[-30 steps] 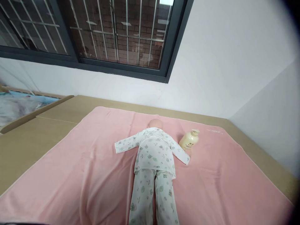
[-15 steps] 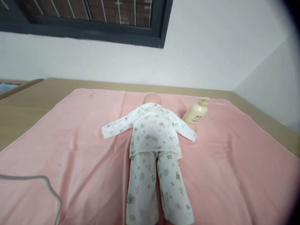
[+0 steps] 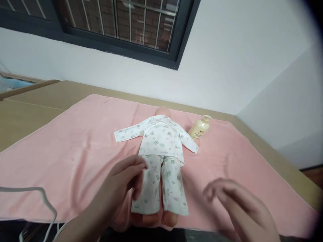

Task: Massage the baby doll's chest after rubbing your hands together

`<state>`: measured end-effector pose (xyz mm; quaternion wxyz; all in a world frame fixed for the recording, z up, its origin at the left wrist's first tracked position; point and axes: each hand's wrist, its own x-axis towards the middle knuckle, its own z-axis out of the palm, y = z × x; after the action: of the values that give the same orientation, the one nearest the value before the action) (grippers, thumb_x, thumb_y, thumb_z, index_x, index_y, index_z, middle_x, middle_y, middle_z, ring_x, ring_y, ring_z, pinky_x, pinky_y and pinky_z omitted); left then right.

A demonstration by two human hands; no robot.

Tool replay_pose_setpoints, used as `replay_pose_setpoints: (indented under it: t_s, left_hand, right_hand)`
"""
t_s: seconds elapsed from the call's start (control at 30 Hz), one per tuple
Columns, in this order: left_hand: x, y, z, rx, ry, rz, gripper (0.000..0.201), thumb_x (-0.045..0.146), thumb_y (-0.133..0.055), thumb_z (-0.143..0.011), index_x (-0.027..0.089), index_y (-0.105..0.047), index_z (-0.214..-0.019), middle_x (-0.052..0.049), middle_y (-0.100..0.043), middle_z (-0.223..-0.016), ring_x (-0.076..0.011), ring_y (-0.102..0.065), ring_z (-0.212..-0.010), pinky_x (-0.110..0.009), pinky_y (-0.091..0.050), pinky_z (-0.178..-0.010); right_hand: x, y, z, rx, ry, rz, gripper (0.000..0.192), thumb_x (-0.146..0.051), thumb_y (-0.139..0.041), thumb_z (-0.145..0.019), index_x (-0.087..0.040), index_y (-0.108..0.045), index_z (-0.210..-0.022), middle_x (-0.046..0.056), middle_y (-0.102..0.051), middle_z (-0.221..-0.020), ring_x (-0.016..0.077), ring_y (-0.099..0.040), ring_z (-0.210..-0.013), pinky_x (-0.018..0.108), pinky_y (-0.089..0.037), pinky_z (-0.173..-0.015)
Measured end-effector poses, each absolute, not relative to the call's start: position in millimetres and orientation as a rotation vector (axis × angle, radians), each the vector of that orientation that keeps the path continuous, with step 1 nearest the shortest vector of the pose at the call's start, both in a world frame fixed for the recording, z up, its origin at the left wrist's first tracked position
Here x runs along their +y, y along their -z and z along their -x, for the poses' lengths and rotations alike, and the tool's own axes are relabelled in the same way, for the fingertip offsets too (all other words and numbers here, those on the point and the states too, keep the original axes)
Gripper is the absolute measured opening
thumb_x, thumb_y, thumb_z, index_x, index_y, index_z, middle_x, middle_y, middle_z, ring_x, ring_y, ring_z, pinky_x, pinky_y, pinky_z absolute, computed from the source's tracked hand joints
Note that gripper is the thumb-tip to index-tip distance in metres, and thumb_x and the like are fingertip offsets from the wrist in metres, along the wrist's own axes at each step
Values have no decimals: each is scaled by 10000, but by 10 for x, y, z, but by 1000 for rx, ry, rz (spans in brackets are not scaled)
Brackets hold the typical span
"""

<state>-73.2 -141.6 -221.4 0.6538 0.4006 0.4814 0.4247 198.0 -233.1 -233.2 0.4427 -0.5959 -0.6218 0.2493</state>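
Neither grip holds anything. Left hand (image 3: pixel 123 191) reaches in from the near edge with its fingers loosely spread, over the doll's left trouser leg; whether the fingertips touch the cloth cannot be told. Right hand (image 3: pixel 234 201) hovers open and blurred above the pink blanket (image 3: pixel 75 148), to the right of the doll's legs and apart from them.

The doll (image 3: pixel 161 148) lies face down in the middle of the blanket, its head toward the far wall, arms out to both sides, bare feet at the near edge. It wears white pyjamas printed with small green figures. Just beside its right sleeve a cream pump bottle (image 3: pixel 199 129) lies tilted on the blanket, the pump head pointing toward the wall.

The blanket is spread over a flat tan surface (image 3: pixel 32 107) that runs to the wall on the far side and shows bare on the left and along the right edge. A seam crosses the bare part on the left. Soft creases run through the blanket left of the doll.

Behind, a white wall (image 3: pixel 239 50) meets a second wall in a corner at the right. A dark-framed window (image 3: pixel 121 23) with metal bars sits high on the left, brick showing beyond it. A thin white cable (image 3: pixel 45 198) loops at the lower left.
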Motion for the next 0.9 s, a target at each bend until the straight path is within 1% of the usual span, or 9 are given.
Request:
replay_pose_setpoints:
  t_s: [0.1, 0.17, 0.33, 0.4, 0.47, 0.53, 0.73, 0.83, 0.9]
  left_hand:
    - [-1111, 1777, 42, 685, -870, -1055, 116, 282, -559, -814, 176, -603, -796, 31, -484, -507, -110, -474, -411, -223, -377, -439]
    - [-875, 1490, -408, 498, -924, -1028, 88, 250, -559, -799, 164, -571, -789, 7, -521, -579, -140, -557, -480, -236, -426, -468]
    - [-151, 1341, -1246, 533, -1127, -748, 83, 201, -512, -832, 148, -542, -889, -34, -567, -731, -152, -619, -662, -314, -511, -755]
    - [108, 1516, -1420, 523, -1037, -647, 175, 243, -474, -871, 135, -546, -988, -98, -614, -894, -178, -641, -862, -312, -467, -910]
    - [316, 1738, -1516, 514, -1000, -592, 257, 291, -478, -884, 128, -539, -1074, -132, -602, -1057, -179, -601, -1046, -259, -416, -977]
    - [463, 1939, -1568, 506, -931, -547, 359, 375, -421, -914, 120, -521, -1145, -151, -566, -1151, -185, -572, -1104, -246, -428, -942]
    - [564, 2179, -1703, 333, -772, -361, 650, 584, -371, -875, 119, -350, -1328, -156, -567, -1126, -222, -634, -858, -311, -488, -670]
    - [494, 2193, -1680, 243, -723, -319, 747, 601, -385, -859, 99, -255, -1397, -184, -564, -1175, -257, -643, -906, -346, -489, -683]
    - [417, 2197, -1562, 235, -695, -317, 739, 571, -399, -857, 92, -260, -1403, -202, -562, -1206, -273, -642, -963, -360, -487, -730]
  right_hand:
    - [-1696, 1998, -2045, -1463, -102, 1207, 133, -225, -592, -842, -252, -690, -928, 47, -684, -904, 220, -657, -864, 377, -542, -777]
    - [-1198, 1806, -2119, -1269, 78, 1095, 149, -223, -598, -813, -218, -677, -938, 48, -683, -909, 215, -656, -874, 390, -534, -807]
    - [-215, 1598, -2439, -949, -193, 1072, 240, -289, -546, -718, -171, -656, -896, 47, -687, -911, 218, -657, -912, 367, -530, -798]
    - [-43, 1631, -2578, -1025, -234, 1154, 300, -343, -553, -720, -172, -676, -934, 68, -692, -1003, 241, -625, -1029, 390, -488, -900]
    - [29, 1708, -2699, -1089, -201, 1275, 354, -378, -535, -743, -177, -683, -994, 80, -680, -1095, 249, -581, -1126, 397, -418, -1002]
    - [56, 1798, -2798, -1138, -199, 1433, 423, -400, -505, -768, -174, -674, -1084, 98, -650, -1185, 263, -549, -1184, 396, -391, -1031]
    - [232, 2036, -3002, -1316, -237, 1788, 581, -391, -378, -825, -53, -596, -1243, 165, -567, -1303, 298, -489, -1264, 404, -351, -1075]
    - [364, 2136, -3047, -1415, -320, 1926, 577, -354, -348, -847, -12, -571, -1256, 190, -543, -1322, 309, -494, -1258, 417, -347, -1077]
    - [410, 2182, -3045, -1447, -333, 1989, 561, -341, -342, -860, -25, -564, -1267, 191, -533, -1334, 312, -501, -1251, 430, -363, -1064]
